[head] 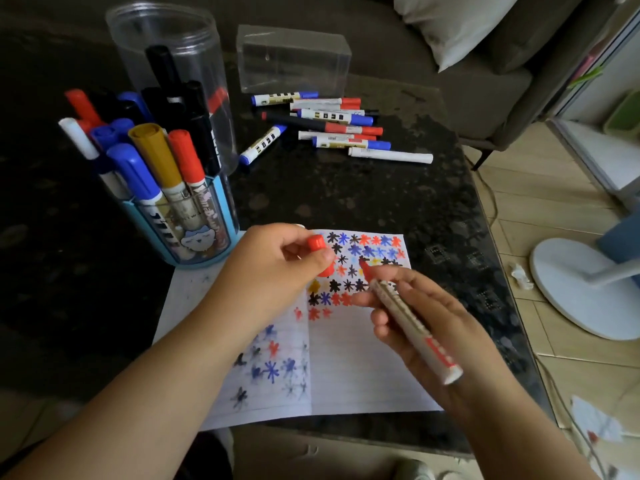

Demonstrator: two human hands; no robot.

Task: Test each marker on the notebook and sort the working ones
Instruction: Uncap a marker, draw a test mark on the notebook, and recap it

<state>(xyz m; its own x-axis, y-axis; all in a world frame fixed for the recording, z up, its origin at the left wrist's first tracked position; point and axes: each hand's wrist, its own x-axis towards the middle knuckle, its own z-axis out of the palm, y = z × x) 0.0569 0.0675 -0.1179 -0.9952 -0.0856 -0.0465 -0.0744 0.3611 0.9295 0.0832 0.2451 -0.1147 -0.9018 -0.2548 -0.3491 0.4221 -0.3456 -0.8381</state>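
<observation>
Marker point(412, 320) sits uncapped in our right hand point(426, 327), fingers curled round the white barrel near the tip, red nib low over the notebook point(346, 375) among the star doodles; we cannot tell if the nib touches the paper. Our left hand point(273, 268) pinches the red cap point(317, 243) between thumb and fingers, just beside the nib.

Handling, as we judge it: marker is light, rigid plastic, smooth barrel, a bit slippery, not fragile. Best hold is close to the nib for control, as now; holding it at the tail would make it wobble. The felt nib is the soft part, so light pressure. The cap is small and easy to drop, so pinch it by the sides. Notebook pages are thin and lie open and flat on the dark table point(346, 195).

Blue cup point(194, 233) at left holds upright markers, touching the notebook's far left corner. A clear jar point(173, 64) behind it holds black ones. Loose pile point(332, 129) lies further back, near a clear box point(294, 60).
</observation>
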